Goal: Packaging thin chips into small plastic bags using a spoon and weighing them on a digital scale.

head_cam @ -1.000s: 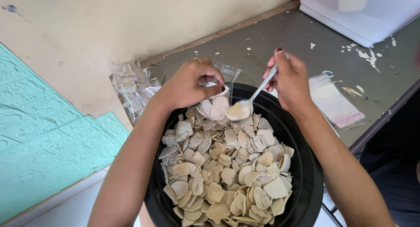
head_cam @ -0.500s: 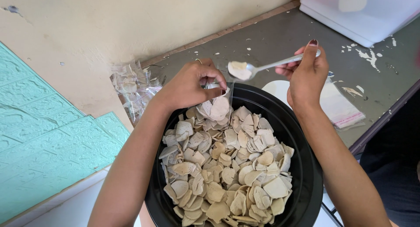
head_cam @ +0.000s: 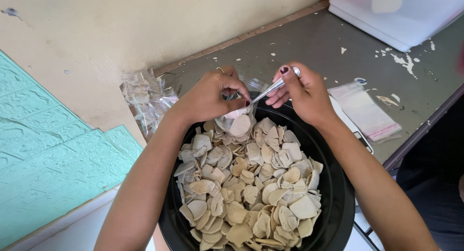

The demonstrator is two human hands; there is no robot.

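Now right hand (head_cam: 302,94) grips a spoon (head_cam: 263,95); left hand (head_cam: 210,98) pinches a small bag (head_cam: 237,123).

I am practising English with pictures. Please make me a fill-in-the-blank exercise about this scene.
1. The pale chips fill a ____ basin.
2. The right hand holds a metal ____.
3. The left hand holds a small clear ____ over the chips.
4. More filled bags lie beside the ____ hand.

Missing words: black; spoon; bag; left

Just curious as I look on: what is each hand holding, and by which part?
Right hand pinches a shiny metal spoon by its handle end. Left hand holds a small clear plastic bag by its open top.
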